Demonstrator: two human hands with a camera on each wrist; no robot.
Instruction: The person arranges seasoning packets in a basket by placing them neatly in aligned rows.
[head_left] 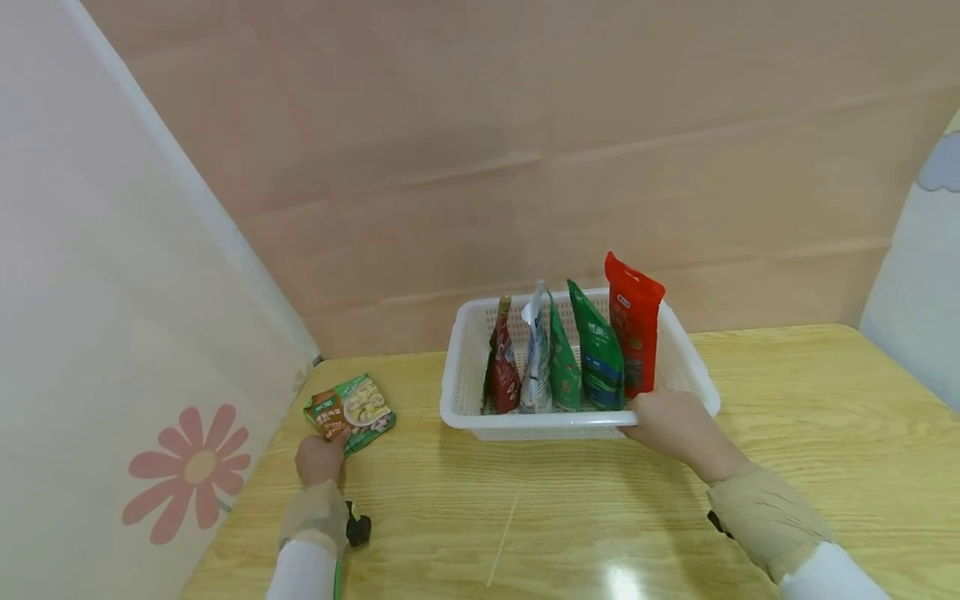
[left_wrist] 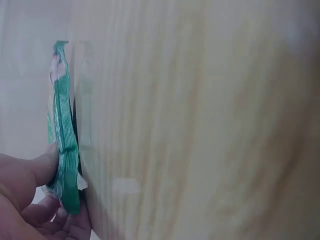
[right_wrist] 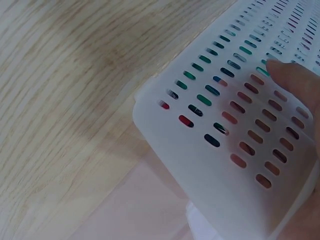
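At the left of the table, my left hand (head_left: pixel 321 458) pinches the near corner of a green and brown seasoning packet (head_left: pixel 363 406), printed with a bowl of food. In the left wrist view the thumb lies on one face of the packet (left_wrist: pixel 65 135) and the fingers are behind it; its edge is close to the table. My right hand (head_left: pixel 678 429) grips the near right rim of a white plastic basket (head_left: pixel 461 367). The right wrist view has the thumb against the slotted wall of the basket (right_wrist: pixel 200 165), with most fingers out of sight.
Inside the basket stand a dark red packet (head_left: pixel 506 367), a white pouch (head_left: pixel 536 367), two green pouches, one being the larger (head_left: pixel 600 354), and a tall red bag (head_left: pixel 635 321). The wooden table (head_left: pixel 465 508) meets a brown backdrop (head_left: pixel 480 167) behind and a flower-printed panel (head_left: pixel 150 333) at left.
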